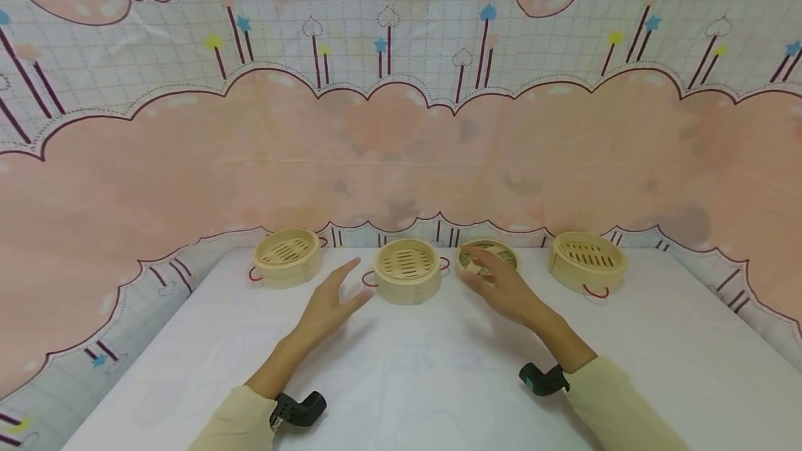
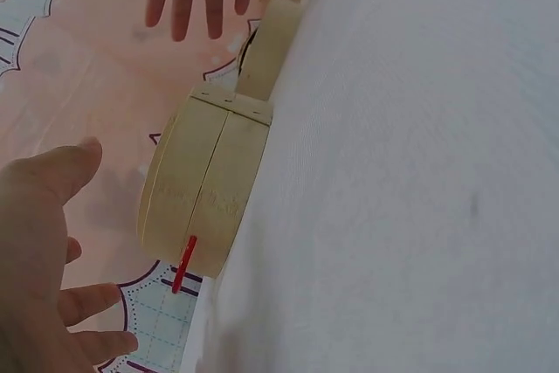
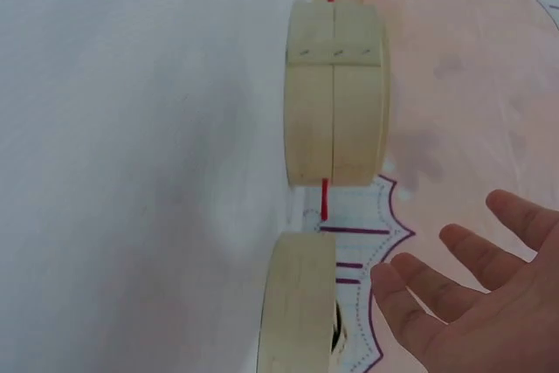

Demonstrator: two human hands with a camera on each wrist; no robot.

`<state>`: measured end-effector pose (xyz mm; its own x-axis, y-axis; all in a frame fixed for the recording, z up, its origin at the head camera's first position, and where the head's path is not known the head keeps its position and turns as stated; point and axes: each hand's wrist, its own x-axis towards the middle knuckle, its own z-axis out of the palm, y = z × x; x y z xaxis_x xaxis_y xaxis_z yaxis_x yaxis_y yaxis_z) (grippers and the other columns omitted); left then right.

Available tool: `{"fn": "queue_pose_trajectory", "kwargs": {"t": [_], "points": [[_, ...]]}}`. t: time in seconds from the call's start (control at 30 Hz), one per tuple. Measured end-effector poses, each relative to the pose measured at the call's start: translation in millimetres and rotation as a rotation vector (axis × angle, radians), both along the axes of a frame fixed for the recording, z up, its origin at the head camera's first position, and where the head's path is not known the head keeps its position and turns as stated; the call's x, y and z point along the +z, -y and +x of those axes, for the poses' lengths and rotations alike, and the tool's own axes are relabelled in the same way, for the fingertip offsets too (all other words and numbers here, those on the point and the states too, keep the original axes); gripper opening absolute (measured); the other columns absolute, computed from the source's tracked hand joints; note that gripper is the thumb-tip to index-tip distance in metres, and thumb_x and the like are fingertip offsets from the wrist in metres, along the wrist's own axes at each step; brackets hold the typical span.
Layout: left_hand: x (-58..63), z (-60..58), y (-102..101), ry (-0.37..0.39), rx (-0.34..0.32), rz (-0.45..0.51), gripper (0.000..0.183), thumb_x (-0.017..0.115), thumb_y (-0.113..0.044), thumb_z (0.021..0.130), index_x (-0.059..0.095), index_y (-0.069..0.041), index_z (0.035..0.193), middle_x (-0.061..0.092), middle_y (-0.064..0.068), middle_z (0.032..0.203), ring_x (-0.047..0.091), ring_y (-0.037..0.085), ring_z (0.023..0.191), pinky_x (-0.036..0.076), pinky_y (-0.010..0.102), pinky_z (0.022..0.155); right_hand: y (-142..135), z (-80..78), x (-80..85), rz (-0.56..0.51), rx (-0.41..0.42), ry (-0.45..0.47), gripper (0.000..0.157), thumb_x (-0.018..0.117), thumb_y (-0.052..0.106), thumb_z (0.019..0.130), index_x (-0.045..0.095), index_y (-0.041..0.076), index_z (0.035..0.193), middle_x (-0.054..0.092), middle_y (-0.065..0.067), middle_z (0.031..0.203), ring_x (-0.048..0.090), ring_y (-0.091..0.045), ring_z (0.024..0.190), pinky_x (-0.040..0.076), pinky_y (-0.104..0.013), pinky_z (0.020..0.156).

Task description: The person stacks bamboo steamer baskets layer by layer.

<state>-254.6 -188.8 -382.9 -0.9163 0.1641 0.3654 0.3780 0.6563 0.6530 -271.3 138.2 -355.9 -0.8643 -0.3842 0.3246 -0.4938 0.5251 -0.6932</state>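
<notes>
My left hand [image 1: 328, 305], fingers spread and holding nothing, is just left of a round bamboo steamer [image 1: 407, 271] with a slotted lid and red loop handles. In the left wrist view, the seam between this steamer's two layers [image 2: 205, 185] faces me. My right hand [image 1: 504, 289] reaches over a shallower round bamboo piece [image 1: 512, 254] with pale slats inside, and its fingers partly hide it in the head view. Its fingers [image 3: 467, 255] are apart and grip nothing in the right wrist view.
Another slotted bamboo steamer [image 1: 288, 258] stands at the far left, and one more [image 1: 587, 261] at the far right, both with red handles. All stand in a row near the back edge of the white table [image 1: 401, 374]. Behind hangs a patterned cloth [image 1: 376, 152].
</notes>
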Motion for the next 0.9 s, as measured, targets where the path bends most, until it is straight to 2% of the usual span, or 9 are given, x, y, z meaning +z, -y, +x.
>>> {"fn": "queue_pose_trajectory", "kwargs": {"t": [0.13, 0.27, 0.5, 0.6, 0.77, 0.9], "points": [[-1.5, -2.9, -4, 0.049, 0.025, 0.085, 0.069, 0.068, -0.037, 0.088, 0.039, -0.009, 0.145, 0.041, 0.013, 0.146, 0.032, 0.030, 0.137, 0.024, 0.050, 0.111, 12, -6.4, 1.5, -0.036, -0.002, 0.038, 0.055, 0.054, 0.035, 0.098, 0.039, 0.013, 0.146, 0.038, -0.014, 0.148, 0.041, -0.038, 0.129, 0.042, -0.051, 0.099], [-4.5, -6.0, -12, 0.091, 0.048, 0.153, 0.069, 0.068, -0.036, 0.088, 0.039, -0.010, 0.145, 0.042, 0.015, 0.145, 0.033, 0.033, 0.136, 0.024, 0.053, 0.110, 25, -12.9, 0.3, -0.052, -0.004, 0.067, 0.055, 0.054, 0.034, 0.098, 0.038, 0.014, 0.146, 0.036, -0.014, 0.149, 0.041, -0.037, 0.130, 0.041, -0.050, 0.100], [-12.7, -12.1, -26, 0.086, 0.057, 0.251, 0.067, 0.069, -0.029, 0.088, 0.039, -0.009, 0.145, 0.040, 0.015, 0.146, 0.035, 0.038, 0.133, 0.028, 0.054, 0.108, 43, -25.5, -7.2, -0.118, -0.011, 0.082, 0.056, 0.053, 0.034, 0.099, 0.037, 0.009, 0.146, 0.036, -0.016, 0.148, 0.042, -0.037, 0.129, 0.038, -0.050, 0.103], [-14.4, -12.9, -30, 0.076, 0.040, 0.253, 0.065, 0.069, -0.029, 0.088, 0.041, -0.007, 0.143, 0.043, 0.014, 0.145, 0.037, 0.037, 0.132, 0.029, 0.054, 0.107, 49, -27.8, -9.7, -0.134, -0.017, 0.083, 0.056, 0.055, 0.034, 0.098, 0.039, 0.008, 0.145, 0.038, -0.015, 0.147, 0.042, -0.036, 0.128, 0.040, -0.048, 0.102], [-15.1, -12.6, -36, 0.050, 0.024, 0.224, 0.061, 0.069, -0.028, 0.088, 0.046, -0.005, 0.140, 0.048, 0.014, 0.139, 0.040, 0.034, 0.130, 0.029, 0.053, 0.108, 54, -27.3, -15.3, -0.101, -0.029, 0.086, 0.060, 0.056, 0.038, 0.096, 0.039, 0.009, 0.145, 0.038, -0.014, 0.147, 0.038, -0.034, 0.131, 0.040, -0.048, 0.102], [-17.0, -11.3, -38, 0.042, 0.027, 0.200, 0.063, 0.069, -0.030, 0.088, 0.045, -0.005, 0.140, 0.051, 0.016, 0.135, 0.044, 0.033, 0.126, 0.032, 0.053, 0.106, 56, -28.3, -19.8, -0.114, -0.001, 0.133, 0.062, 0.056, 0.040, 0.096, 0.037, 0.009, 0.146, 0.036, -0.013, 0.148, 0.036, -0.031, 0.133, 0.038, -0.045, 0.104]]}}
